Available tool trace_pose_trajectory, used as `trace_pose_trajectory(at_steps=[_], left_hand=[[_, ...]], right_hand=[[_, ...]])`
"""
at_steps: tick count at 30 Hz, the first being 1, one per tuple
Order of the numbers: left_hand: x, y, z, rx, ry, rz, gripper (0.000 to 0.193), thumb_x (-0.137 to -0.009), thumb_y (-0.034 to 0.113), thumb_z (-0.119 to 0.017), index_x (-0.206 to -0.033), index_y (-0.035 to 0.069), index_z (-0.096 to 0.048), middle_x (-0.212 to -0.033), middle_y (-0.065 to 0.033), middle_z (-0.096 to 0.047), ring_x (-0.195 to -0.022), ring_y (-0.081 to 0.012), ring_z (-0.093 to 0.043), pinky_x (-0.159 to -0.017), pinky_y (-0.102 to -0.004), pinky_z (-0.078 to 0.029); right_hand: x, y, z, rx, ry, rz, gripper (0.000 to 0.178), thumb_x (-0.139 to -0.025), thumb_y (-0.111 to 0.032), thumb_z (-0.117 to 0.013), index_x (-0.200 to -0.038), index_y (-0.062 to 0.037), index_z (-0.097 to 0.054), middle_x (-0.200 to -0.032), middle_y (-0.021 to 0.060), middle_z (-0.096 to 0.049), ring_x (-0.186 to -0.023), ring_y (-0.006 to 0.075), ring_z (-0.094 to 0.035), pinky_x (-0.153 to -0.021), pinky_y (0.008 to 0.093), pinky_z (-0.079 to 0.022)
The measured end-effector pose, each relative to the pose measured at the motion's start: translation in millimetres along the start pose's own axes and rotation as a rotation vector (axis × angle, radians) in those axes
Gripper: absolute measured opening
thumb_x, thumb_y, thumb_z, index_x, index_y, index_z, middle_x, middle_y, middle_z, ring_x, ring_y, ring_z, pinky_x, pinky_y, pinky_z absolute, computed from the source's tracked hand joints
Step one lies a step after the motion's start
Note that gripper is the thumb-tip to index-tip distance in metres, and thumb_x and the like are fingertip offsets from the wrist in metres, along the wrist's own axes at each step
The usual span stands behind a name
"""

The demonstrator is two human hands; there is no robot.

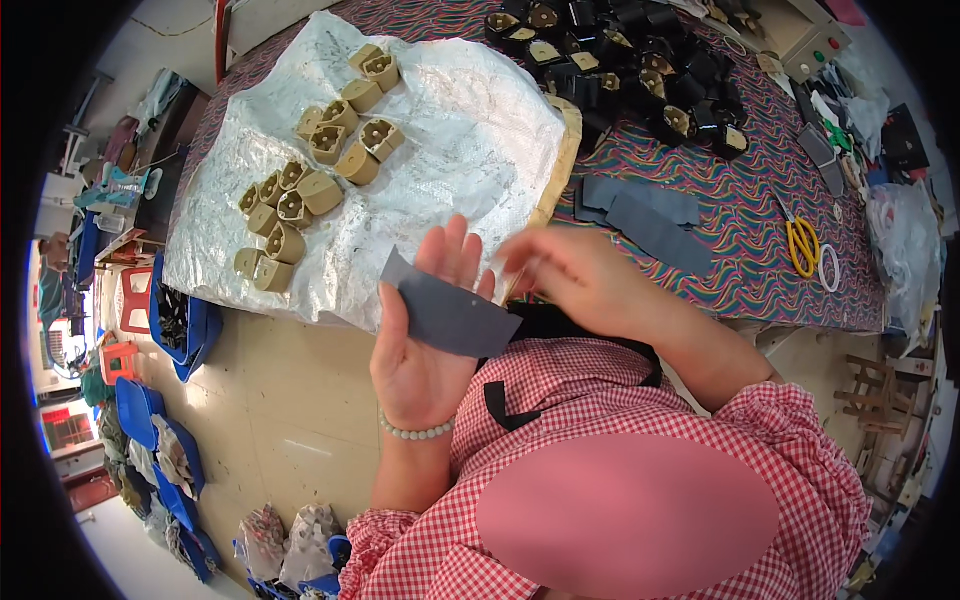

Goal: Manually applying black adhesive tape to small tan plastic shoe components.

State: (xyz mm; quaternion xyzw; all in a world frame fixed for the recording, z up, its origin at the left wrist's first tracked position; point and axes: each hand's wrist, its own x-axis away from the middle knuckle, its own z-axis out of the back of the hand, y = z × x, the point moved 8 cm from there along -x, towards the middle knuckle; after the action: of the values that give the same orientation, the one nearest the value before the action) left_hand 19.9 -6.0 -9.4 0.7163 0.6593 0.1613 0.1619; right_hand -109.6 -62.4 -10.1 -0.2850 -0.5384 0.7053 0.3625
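A dark grey, slightly curved rectangular sheet (450, 318) lies across the palm of my left hand (418, 375). My left thumb bends over its near left edge, and the fingers reach up behind it. Just right of the sheet is my right hand (580, 280), its fingers bent toward the sheet's right end. Motion blurs those fingertips, so I cannot make out whether they hold anything. Several more dark grey sheets (655, 230) lie in a loose stack on the patterned table, beyond my right hand.
Several tan, hollow rounded blocks (320, 192) sit on a white woven sack (450, 120) at left. Black-covered ones (655, 90) are heaped at the far right. Yellow-handled scissors (802, 245) and a white ring (829, 268) lie on the patterned cloth (750, 200). Blue bins (205, 335) stand at lower left.
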Motion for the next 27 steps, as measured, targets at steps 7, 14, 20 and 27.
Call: trace_pose_trajectory(at_steps=[7, 14, 20, 27], left_hand=[[3, -18, 11, 0.235, 0.084, 0.253, 0.058, -0.102, 0.045, -0.029, -0.141, 0.003, -0.036, -0.142, -0.0127, -0.042, -0.132, -0.0252, -0.04, -0.111, -0.0438, -0.031], [27, 5, 53, -0.496, 0.111, 0.211, 0.049, -0.103, 0.04, -0.036, -0.125, 0.0, -0.055, -0.118, -0.0129, -0.062, -0.111, -0.0238, -0.059, -0.098, -0.0393, -0.046], [53, 183, 134, -1.533, 0.638, -0.677, 0.029, -0.092, 0.006, -0.059, -0.12, 0.001, -0.061, -0.116, -0.0101, -0.062, -0.103, -0.0153, -0.058, -0.086, -0.0285, -0.047], [-9, 307, 146, -2.183, 0.645, -0.583, 0.032, -0.091, 0.011, -0.06, -0.121, 0.001, -0.059, -0.117, -0.0157, -0.06, -0.107, -0.0193, -0.057, -0.084, -0.0292, -0.048]], right_hand=[[4, -58, -24, 0.775, 0.011, 0.771, 0.048, -0.075, -0.005, -0.068, -0.121, -0.0139, -0.062, -0.141, 0.013, -0.047, -0.133, 0.0328, -0.04, -0.105, 0.0453, -0.039], [-11, -54, 7, 0.298, -0.036, 0.718, 0.038, -0.077, -0.011, -0.069, -0.114, -0.0084, -0.063, -0.099, 0.0096, -0.064, -0.083, 0.022, -0.066, -0.078, 0.0412, -0.056], [-42, -5, -55, -1.394, -0.219, -0.224, 0.036, -0.094, -0.012, -0.056, -0.126, 0.0013, -0.052, -0.085, 0.0075, -0.063, -0.077, 0.0178, -0.064, -0.079, 0.046, -0.058], [-84, -7, -84, -0.47, -0.167, 0.062, 0.018, -0.091, -0.01, -0.06, -0.107, -0.0025, -0.064, -0.088, 0.001, -0.061, -0.077, 0.0105, -0.059, -0.069, 0.0248, -0.049]])
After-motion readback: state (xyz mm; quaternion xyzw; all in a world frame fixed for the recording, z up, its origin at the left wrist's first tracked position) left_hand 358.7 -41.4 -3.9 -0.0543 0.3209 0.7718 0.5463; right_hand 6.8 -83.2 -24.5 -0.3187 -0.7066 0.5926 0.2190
